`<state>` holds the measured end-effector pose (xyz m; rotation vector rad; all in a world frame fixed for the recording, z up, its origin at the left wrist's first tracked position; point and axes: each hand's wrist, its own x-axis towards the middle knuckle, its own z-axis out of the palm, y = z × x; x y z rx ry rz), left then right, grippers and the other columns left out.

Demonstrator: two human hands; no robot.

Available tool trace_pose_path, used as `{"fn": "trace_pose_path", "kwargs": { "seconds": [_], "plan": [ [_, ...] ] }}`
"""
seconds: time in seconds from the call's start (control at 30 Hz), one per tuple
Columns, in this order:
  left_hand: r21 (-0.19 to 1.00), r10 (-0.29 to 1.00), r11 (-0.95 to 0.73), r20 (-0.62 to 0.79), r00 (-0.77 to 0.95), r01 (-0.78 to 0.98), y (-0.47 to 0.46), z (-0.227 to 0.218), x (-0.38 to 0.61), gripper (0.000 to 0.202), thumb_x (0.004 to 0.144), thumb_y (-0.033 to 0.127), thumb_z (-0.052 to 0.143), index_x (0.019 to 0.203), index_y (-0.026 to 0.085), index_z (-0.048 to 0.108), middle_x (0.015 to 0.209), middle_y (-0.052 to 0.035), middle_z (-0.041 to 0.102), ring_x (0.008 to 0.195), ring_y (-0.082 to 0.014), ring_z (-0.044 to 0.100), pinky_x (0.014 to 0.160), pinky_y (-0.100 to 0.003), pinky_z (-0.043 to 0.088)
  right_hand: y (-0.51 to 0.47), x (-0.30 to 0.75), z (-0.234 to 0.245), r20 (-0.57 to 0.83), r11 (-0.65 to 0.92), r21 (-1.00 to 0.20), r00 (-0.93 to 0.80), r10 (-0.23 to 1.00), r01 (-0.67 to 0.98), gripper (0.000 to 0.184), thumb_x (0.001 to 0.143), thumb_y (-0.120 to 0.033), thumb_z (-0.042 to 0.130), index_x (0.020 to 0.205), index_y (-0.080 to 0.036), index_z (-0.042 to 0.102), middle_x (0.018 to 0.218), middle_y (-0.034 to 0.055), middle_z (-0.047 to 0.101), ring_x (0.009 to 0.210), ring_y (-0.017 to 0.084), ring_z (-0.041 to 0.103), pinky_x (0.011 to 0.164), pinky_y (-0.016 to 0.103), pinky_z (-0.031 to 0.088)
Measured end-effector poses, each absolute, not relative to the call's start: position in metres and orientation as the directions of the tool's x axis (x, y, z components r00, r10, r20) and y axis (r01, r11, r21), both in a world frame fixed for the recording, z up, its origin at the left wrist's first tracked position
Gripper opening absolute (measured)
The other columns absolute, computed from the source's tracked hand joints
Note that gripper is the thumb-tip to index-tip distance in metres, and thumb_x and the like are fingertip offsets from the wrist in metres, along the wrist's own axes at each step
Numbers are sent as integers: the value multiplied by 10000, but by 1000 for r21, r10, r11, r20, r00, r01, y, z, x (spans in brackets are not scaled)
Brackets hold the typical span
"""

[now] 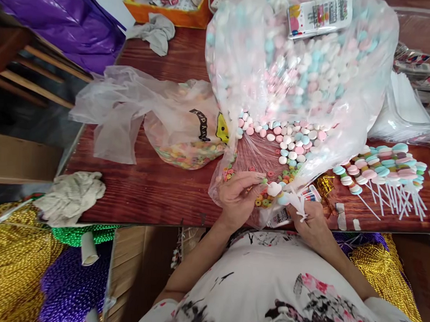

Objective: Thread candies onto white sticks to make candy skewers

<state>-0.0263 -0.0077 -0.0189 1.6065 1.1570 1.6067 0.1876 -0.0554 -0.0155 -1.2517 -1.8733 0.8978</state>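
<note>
One ring (264, 181), left hand (239, 193) pinching; right hand (312, 220) curling, hold unclear; open bag (237, 80) seemingly keeping candies (299, 150) handy.

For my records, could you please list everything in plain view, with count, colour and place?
big bag: 1, clear, centre
candies: many, pink, white, blue, in bag
rings: many, multicoloured, bag mouth
packet: 1, white, on bag
small bag: 1, translucent, left
skewers: many, pastel, right
pouch: 1, clear, right
box: 1, orange, back
rags: 2, grey, beige, left
table: 1, red-brown, centre
beads: many, gold, green, purple, below
sheet: 1, purple, upper left
left hand: 1, bare, by rings
right hand: 1, bare, table edge
</note>
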Motion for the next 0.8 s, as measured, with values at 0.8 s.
{"fn": "trace_pose_path", "kwargs": {
  "seconds": [0.8],
  "plan": [
    [943, 997, 75, -64, 46, -323, 1, -15, -26, 609, 675, 212, 918, 1251, 271, 728, 845, 8, 786, 773, -140, 724, 771, -277, 612, -51, 197, -9, 113, 375, -673, -412, 904, 637, 301, 920, -115, 473, 1105, -175, 703, 849, 67, 751, 743, 202, 685, 641, 276, 463]
  ]
}}
